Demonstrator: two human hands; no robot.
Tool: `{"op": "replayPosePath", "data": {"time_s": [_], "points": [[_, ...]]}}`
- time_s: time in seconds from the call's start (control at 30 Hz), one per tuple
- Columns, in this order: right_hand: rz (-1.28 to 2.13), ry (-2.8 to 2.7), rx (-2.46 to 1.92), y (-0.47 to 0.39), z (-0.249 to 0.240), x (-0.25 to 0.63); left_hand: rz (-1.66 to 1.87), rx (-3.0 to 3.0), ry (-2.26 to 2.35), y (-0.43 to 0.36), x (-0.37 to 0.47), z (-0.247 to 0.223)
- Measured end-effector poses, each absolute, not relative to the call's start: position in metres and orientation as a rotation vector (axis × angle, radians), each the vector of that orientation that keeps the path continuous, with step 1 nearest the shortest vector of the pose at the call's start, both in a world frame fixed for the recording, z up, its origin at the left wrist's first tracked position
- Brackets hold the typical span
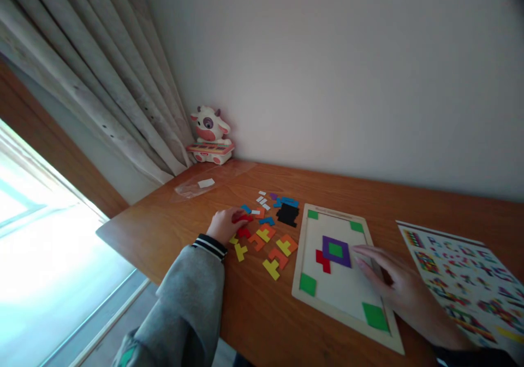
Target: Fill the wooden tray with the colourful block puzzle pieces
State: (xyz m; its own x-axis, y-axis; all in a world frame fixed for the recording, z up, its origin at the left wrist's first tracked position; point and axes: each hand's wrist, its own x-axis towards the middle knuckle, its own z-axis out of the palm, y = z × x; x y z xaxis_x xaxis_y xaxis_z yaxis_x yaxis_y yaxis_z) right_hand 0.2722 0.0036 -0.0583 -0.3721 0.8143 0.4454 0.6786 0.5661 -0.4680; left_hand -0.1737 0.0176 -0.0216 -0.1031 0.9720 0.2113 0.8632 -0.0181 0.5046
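My left hand [223, 225] is at the left of a pile of loose puzzle pieces, its fingers closed on a red puzzle piece [244, 218]. Another red piece [244, 232] lies just below those fingertips. Over the right side of the wooden puzzle board [298, 279] is my right hand [395, 279], fingers stretched out and nothing visible in them. Its fingertips are close to a purple square frame [345, 257] with a green square [335, 249] inside. A red piece [323, 261] touches the frame's lower left. Green pieces [308, 284] lie in the board's corners.
Yellow pieces [271, 269], orange pieces [278, 258], blue pieces [267, 221], white pieces [262, 200] and black pieces [287, 214] lie left of the board. A printed pattern sheet [458, 268] lies at right. Behind are a clear plastic bag [190, 188] and a cow toy [210, 135].
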Motion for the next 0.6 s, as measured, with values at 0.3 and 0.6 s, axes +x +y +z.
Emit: {"op": "replayPosePath", "data": {"time_s": [0.3,0.6], "points": [[0.323,-2.142,-1.202,0.003,-0.057,0.270,0.851,1.985,1.928,0.018,-0.172,-0.021],[0.325,-2.145,-1.159,-0.001,-0.048,0.266,0.842,2.014,1.849,0.013,-0.165,-0.015]]}}
